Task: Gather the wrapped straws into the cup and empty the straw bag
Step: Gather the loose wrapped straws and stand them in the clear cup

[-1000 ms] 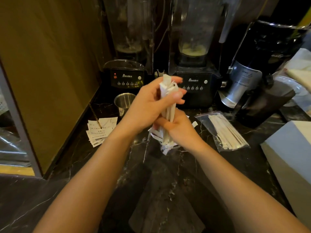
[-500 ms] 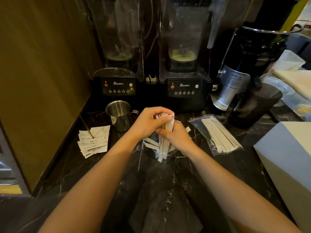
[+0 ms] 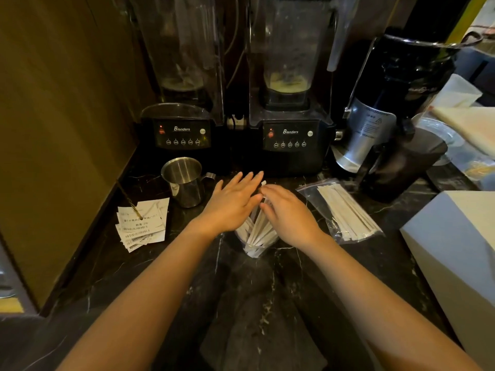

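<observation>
My hands are flat and open on the straws; I should press gently so the cup under them stays up.

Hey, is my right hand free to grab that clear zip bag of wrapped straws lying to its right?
Probably yes. The right hand rests open on the white wrapped straws in the clear cup, and the clear plastic zip bag lies flat just beside it, nothing between.
</observation>
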The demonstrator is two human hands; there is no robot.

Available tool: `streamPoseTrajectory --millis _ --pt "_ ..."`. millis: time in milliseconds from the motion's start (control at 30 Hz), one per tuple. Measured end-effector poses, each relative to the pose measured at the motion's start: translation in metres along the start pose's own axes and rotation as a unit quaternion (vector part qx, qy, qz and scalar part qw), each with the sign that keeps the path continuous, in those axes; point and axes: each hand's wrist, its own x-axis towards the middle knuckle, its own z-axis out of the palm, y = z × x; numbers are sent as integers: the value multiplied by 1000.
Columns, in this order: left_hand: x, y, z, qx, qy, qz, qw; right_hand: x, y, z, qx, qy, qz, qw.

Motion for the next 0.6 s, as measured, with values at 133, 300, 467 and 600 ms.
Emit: streamPoseTrajectory --millis 133,300,467,600 --pt "0 0 0 36 -34 -19 999 -3 0 -1 -111 -69 -4 991" --pt "0 3 -2 108 -74 -46 990 -4 6 -3 -169 -149 39 974" --pt "1 10 -4 111 -41 -51 992 -7 5 -7 -143 -151 70 976" --pt "4 25 -11 88 16 -49 995 -8 3 -22 -78 -120 87 986"
